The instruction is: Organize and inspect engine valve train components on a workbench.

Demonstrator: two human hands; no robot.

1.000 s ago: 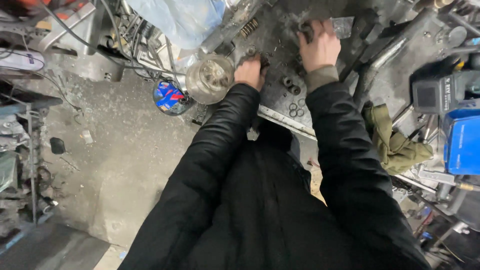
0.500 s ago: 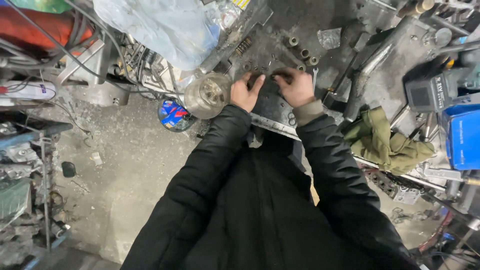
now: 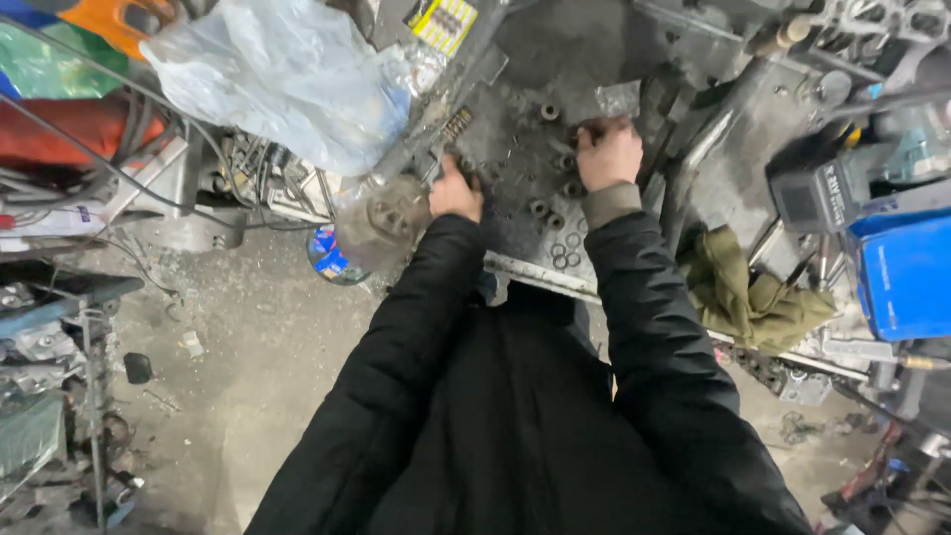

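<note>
I stand at a dark metal workbench (image 3: 525,233) strewn with several small metal bushings (image 3: 547,210) and washers (image 3: 567,253). My left hand (image 3: 454,193) rests on the bench's left part, fingers curled near a round grey metal part (image 3: 388,220); what it grips is hidden. My right hand (image 3: 609,154) is further back on the bench, fingers bent down onto small metal parts next to a shiny metal piece (image 3: 619,99). Black jacket sleeves cover both arms.
A clear plastic bag (image 3: 282,84) lies at the back left over cables and scrap. An olive rag (image 3: 748,297) hangs at the bench's right, next to a blue box (image 3: 906,277) and a dark power tool (image 3: 822,188). A blue can (image 3: 332,258) sits on the concrete floor.
My hands, close together half a second ago, have spread apart: the right one reached further back on the bench, the left stayed near the round metal part. The camera view shifted slightly.
</note>
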